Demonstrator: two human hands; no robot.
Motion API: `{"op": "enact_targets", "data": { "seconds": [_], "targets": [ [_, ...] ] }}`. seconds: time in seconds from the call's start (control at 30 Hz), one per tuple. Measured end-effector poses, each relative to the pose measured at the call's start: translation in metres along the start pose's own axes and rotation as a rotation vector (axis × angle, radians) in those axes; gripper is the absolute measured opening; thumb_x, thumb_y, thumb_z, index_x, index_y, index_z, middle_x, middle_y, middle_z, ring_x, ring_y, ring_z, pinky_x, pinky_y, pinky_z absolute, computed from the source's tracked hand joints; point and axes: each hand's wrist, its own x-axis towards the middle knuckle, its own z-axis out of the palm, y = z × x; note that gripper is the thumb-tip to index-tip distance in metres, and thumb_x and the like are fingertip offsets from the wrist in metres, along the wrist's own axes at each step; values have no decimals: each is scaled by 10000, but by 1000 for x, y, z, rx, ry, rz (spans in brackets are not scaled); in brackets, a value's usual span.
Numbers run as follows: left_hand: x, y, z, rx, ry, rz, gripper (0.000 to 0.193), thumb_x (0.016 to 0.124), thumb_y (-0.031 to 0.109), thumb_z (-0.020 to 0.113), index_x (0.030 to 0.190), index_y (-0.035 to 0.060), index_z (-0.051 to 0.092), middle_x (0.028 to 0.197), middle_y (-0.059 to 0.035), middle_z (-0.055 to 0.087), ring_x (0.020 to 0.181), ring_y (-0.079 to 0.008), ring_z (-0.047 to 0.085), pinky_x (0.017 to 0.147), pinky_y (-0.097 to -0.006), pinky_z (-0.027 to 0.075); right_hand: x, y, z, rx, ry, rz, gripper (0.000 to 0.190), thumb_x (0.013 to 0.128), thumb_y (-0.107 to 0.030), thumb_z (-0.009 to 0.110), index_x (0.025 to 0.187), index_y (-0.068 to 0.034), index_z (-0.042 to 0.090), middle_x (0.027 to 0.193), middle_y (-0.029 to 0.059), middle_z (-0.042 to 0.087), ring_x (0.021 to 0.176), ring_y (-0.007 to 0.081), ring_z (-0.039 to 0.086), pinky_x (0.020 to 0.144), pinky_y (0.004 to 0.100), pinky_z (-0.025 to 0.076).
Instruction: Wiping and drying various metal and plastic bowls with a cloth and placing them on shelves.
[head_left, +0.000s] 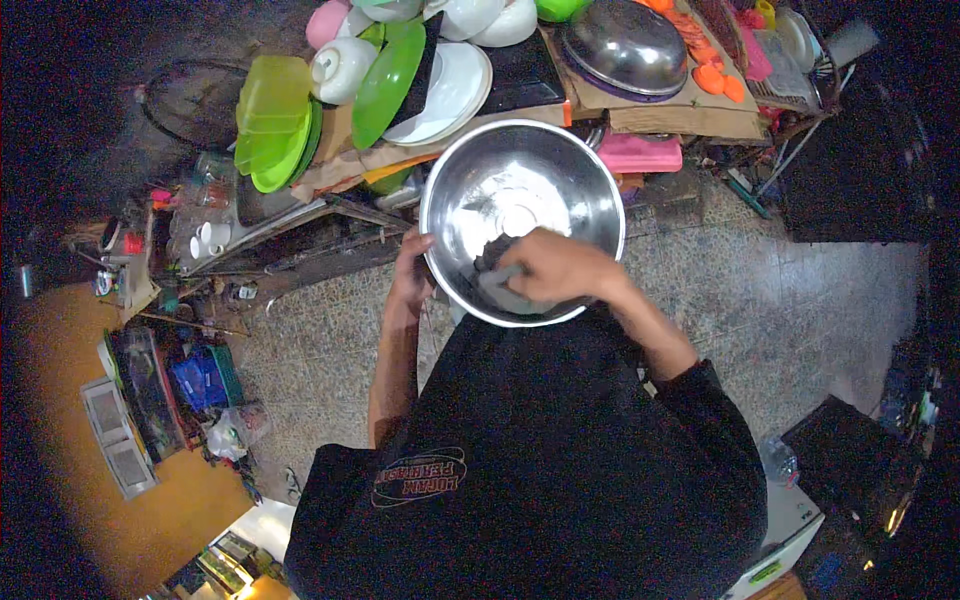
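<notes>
A large shiny metal bowl (592, 195) is tilted with its inside facing the camera, in front of my torso. My left hand (413, 266) grips its rim at the left side, thumb over the edge. Inside the bowl, my right hand (559, 264) is closed on a dark cloth (493, 253), pressed near the lower inner wall. The right hand is slightly blurred, and most of the cloth is hidden beneath its fingers.
Beyond the bowl, a cardboard-covered table (675, 118) bears white plates (450, 90), a green plate (388, 86), white bowls (343, 69) and an upturned metal basin (630, 45). White cups (214, 236) stand on the lower left shelf. A pink container (641, 153) sits under the table edge.
</notes>
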Motion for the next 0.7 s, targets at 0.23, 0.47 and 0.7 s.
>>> {"op": "enact_targets", "data": {
  "seconds": [0.23,0.47,0.7],
  "targets": [
    [-8,-9,-2,-64,-47,-7,500,827,291,686,1190,-44,608,1050,-135,694,916,-234,700,827,-372,585,14,17,-29,75,610,-4,405,794,-123,600,1156,42,674,1111,265,685,1014,390,688,930,417,523],
    [-11,-11,-15,77,39,-48,462,825,301,659,1170,-3,615,1008,-99,675,859,-215,677,802,-356,575,23,4,34,-55,295,-410,483,751,-5,588,1218,-87,680,1224,202,660,1238,343,584,1099,412,420],
    [-27,-33,-8,-78,162,35,475,896,369,532,1140,-25,630,1089,-163,693,981,-277,680,885,-418,558,-1,37,3,327,-16,-381,411,669,36,536,1016,-36,745,1106,152,711,1049,309,669,946,395,503]
  ]
}}
